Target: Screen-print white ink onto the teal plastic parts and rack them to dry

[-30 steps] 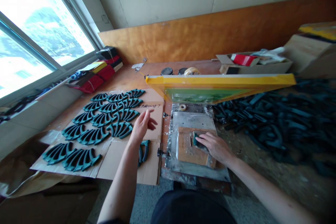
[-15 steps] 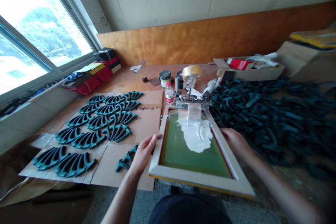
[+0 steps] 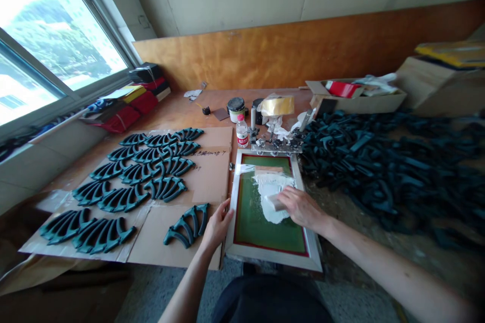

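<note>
A screen-printing frame [image 3: 273, 258] with green mesh and a pale rim lies almost flat in front of me, its far end at a metal hinge clamp [image 3: 275, 146]. White ink [image 3: 270, 185] is spread over the middle of the mesh. My right hand [image 3: 303, 208] is closed on a small pale squeegee [image 3: 276, 203], whose blade meets the ink. At the frame's left rim, my left hand [image 3: 216, 227] grips the edge between thumb and fingers. Just left of it, a few dark green curved plastic parts [image 3: 188, 225] rest on cardboard [image 3: 210, 181].
More green parts [image 3: 123, 198] lie in fanned rows on the left. A big heap of them [image 3: 364, 161] fills the right side. Behind the frame stand a plastic bottle [image 3: 242, 133], ink tins [image 3: 236, 109] and a tape roll [image 3: 278, 106]. An open carton [image 3: 367, 103] is at back right.
The frame has come down from a raised tilt to nearly flat. My right hand has left its right rim and taken hold of the squeegee in the ink. My left hand stays at the left rim.
</note>
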`<state>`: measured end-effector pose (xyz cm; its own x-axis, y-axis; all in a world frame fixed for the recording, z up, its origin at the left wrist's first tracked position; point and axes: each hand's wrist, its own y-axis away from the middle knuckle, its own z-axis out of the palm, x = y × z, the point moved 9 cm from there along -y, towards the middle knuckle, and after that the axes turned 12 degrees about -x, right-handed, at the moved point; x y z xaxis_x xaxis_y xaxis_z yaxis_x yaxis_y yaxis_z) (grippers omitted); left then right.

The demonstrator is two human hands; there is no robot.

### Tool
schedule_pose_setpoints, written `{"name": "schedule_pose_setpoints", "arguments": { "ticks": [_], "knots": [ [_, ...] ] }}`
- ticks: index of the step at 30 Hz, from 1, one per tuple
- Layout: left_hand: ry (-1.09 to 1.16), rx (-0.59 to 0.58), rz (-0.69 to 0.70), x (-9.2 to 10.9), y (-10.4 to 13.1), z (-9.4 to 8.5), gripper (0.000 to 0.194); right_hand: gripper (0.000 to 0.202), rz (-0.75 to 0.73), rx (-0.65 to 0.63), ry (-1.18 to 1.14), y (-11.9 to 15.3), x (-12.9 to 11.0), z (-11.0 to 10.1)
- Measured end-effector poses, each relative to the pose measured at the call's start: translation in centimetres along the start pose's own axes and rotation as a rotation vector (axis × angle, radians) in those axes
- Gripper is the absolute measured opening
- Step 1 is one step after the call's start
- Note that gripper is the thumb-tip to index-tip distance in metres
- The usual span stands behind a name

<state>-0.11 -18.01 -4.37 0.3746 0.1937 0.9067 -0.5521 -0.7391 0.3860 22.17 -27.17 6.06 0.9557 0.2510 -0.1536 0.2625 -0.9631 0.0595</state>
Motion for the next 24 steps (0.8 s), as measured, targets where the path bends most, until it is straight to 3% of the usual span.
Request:
{"name": "schedule_pose_setpoints", "arguments": {
  "ticks": [3, 6, 9, 12, 15, 19, 24],
  "knots": [
    [-0.003, 0.003, -0.004, -0.1, 0.0, 0.0, 0.064, 0.026, -0.179, -0.043, -0.037, 2.0, -1.4, -0.3],
    [-0.005, -0.006, -0.005, -0.1, 0.0, 0.1, 0.064, 0.023, -0.167, -0.099, -0.121, 1.4, -0.7, -0.9],
    [0.016, -0.023, 0.012, 0.2, 0.0, 0.2, 0.064, 0.027, -0.074, 0.057, -0.115, 0.7, -0.1, -1.6],
    [0.064, -0.031, 0.018, 0.2, 0.1, 0.3, 0.067, 0.037, -0.118, 0.251, -0.014, 2.3, -1.6, -1.2],
    [0.096, -0.035, 0.014, 0.1, 0.1, 0.4, 0.067, 0.033, -0.191, 0.227, -0.018, 3.7, -2.6, -0.5],
    [0.137, -0.083, 0.01, 1.1, 0.5, 0.6, 0.07, 0.018, -0.031, 0.127, -0.129, 1.1, 0.4, -2.4],
    [0.198, -0.111, 0.011, 6.2, 2.5, -0.6, 0.077, 0.054, 0.25, 0.224, -0.064, -2.7, 5.8, -8.3]
  ]
}}
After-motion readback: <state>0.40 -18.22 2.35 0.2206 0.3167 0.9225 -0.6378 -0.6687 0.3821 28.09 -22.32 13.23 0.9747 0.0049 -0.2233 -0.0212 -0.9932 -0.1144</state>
